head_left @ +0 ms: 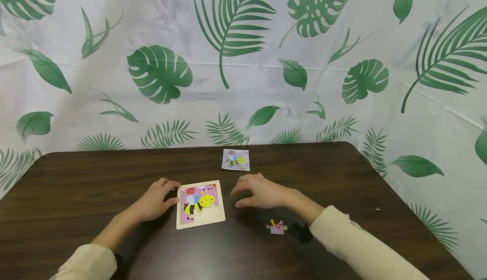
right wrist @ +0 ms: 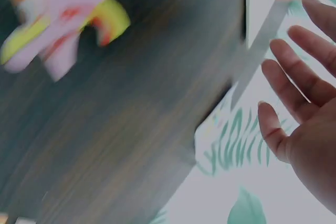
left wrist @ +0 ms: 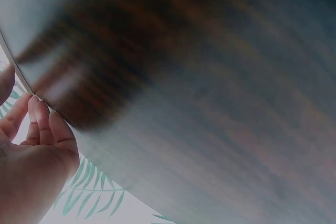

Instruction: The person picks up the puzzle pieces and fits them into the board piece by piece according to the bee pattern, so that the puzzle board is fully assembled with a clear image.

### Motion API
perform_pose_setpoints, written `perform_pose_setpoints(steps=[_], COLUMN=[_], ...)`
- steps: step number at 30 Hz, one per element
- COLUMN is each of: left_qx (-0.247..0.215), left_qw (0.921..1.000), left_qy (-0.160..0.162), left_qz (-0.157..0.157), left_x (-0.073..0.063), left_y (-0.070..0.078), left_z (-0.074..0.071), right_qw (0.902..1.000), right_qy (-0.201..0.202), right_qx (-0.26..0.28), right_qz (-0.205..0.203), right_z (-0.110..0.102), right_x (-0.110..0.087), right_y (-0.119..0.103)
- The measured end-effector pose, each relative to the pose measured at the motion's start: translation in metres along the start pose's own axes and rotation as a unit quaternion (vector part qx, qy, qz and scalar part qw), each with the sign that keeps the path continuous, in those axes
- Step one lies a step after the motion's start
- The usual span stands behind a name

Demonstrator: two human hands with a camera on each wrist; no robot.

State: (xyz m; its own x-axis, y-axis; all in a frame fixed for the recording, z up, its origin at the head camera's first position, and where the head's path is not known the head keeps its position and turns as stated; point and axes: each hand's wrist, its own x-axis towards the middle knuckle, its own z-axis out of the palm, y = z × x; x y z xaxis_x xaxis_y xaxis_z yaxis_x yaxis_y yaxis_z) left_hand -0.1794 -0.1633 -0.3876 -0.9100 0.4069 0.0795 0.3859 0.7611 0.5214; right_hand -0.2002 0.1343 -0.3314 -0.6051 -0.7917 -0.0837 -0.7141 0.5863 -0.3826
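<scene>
A square wooden puzzle board (head_left: 201,204) with a bee picture lies on the table, its lower right part showing bare wood. At its left edge rests my left hand (head_left: 157,199), thumb and fingertips touching the rim. In the left wrist view, the fingertips (left wrist: 44,114) of that hand meet a thin pale edge. My right hand (head_left: 260,192) hovers right of the board, fingers spread and slightly bent, holding nothing. Loose pink and yellow puzzle pieces (head_left: 277,226) lie below the right forearm; they look blurred in the right wrist view (right wrist: 68,19), and their number is unclear.
Behind the board, a square bee picture card (head_left: 236,160) lies flat. The dark wooden table (head_left: 95,174) ends at a white curtain (head_left: 258,98) printed with green leaves. A black device (head_left: 301,232) sits at the right wrist.
</scene>
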Motion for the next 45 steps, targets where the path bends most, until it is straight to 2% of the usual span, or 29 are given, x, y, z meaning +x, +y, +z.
perform_pose_setpoints(steps=[9,16,21,27,33,39,45], left_qx=[-0.001,0.001,-0.003,0.003,-0.002,0.002,-0.001], left_qw=[1.0,1.0,1.0,0.9996,1.0,0.9998,0.9998], left_qy=[-0.001,-0.004,0.0,0.017,0.0,-0.005,-0.005], left_qz=[0.0,-0.004,0.004,0.022,-0.001,-0.017,-0.017], left_x=[0.0,0.001,0.001,0.002,0.001,0.001,0.0], left_y=[0.0,-0.002,-0.005,-0.011,-0.004,-0.001,0.001], left_z=[0.0,0.002,0.003,0.006,0.002,0.001,-0.001], right_qw=[0.9999,0.9996,0.9985,0.9983,0.997,0.9964,0.9965], right_qy=[-0.006,-0.011,-0.01,0.017,0.045,0.057,0.063], right_qx=[0.014,0.016,0.017,-0.008,-0.031,-0.029,-0.026], right_qz=[0.0,0.019,0.05,0.055,0.054,0.055,0.048], right_z=[-0.007,0.006,0.019,0.03,0.035,0.037,0.038], right_x=[-0.048,-0.079,-0.094,-0.102,-0.105,-0.105,-0.103], right_y=[0.023,0.031,0.034,0.035,0.034,0.034,0.033])
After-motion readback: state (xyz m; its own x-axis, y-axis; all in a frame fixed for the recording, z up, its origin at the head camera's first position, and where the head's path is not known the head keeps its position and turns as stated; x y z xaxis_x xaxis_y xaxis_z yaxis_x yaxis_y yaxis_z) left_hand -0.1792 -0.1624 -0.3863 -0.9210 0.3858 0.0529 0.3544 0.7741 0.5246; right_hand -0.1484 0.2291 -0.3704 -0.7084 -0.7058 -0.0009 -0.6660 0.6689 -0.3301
